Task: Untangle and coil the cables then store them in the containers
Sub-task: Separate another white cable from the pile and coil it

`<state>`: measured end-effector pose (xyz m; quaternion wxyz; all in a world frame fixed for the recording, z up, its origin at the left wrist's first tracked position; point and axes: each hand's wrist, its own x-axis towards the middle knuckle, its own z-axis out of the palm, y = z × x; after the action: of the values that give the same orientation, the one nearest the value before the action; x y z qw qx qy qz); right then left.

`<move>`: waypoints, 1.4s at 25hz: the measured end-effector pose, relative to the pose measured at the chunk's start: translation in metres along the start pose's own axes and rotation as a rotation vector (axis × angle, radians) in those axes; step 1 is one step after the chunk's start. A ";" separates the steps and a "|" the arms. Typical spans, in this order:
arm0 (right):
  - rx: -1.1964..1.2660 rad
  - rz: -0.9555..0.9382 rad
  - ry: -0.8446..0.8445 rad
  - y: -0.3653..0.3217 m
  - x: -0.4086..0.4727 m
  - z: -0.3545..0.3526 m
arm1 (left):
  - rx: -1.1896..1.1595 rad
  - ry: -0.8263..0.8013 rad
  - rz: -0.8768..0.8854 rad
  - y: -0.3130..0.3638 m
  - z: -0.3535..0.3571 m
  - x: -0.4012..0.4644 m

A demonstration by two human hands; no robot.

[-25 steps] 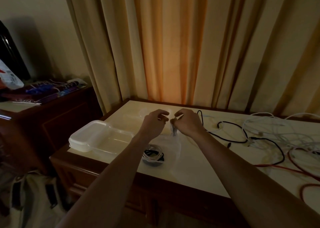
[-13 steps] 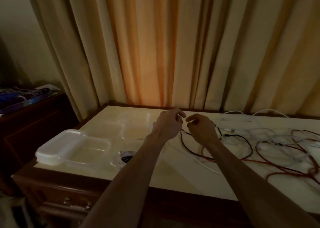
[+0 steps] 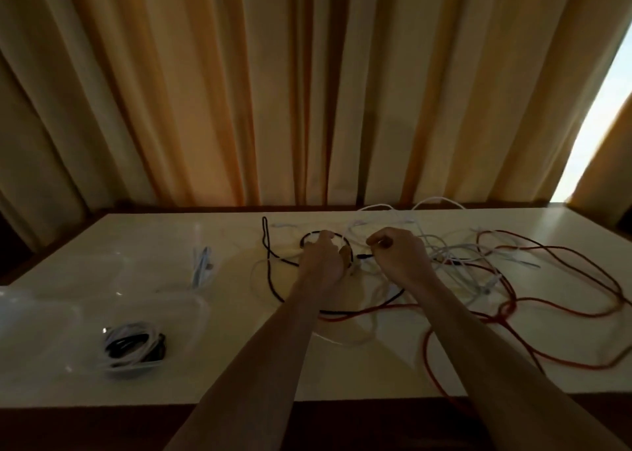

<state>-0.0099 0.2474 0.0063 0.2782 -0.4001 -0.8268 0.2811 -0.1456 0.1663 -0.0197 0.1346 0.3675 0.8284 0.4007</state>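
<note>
A tangle of cables covers the right half of the table: a black cable [image 3: 270, 272], a long red cable [image 3: 561, 310] and several white cables [image 3: 455, 248]. My left hand [image 3: 321, 255] reaches into the tangle and its fingers touch a small loop of the black cable. My right hand [image 3: 400, 255] is curled and pinches the black cable's end near a plug. A clear plastic container [image 3: 41, 334] at the left holds a coiled black and white cable bundle [image 3: 135, 344]. A second clear container [image 3: 143, 266] behind it holds a pale blue cable [image 3: 201, 266].
The pale table [image 3: 239, 365] has a dark wooden front edge. Beige and orange curtains [image 3: 273, 91] hang right behind it. A bright gap in the curtains shows at the far right.
The view has swung right, from the containers toward the tangle. Both hands moved right from the containers onto the black cable.
</note>
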 end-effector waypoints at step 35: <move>0.932 0.007 -0.955 -0.007 -0.005 -0.025 | -0.286 0.106 0.774 0.002 -0.027 -0.006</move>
<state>0.0059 0.2457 0.0273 0.0244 -0.0722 -0.6501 0.7560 -0.1551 0.1475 -0.0011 -0.0191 0.6083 0.5708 0.5512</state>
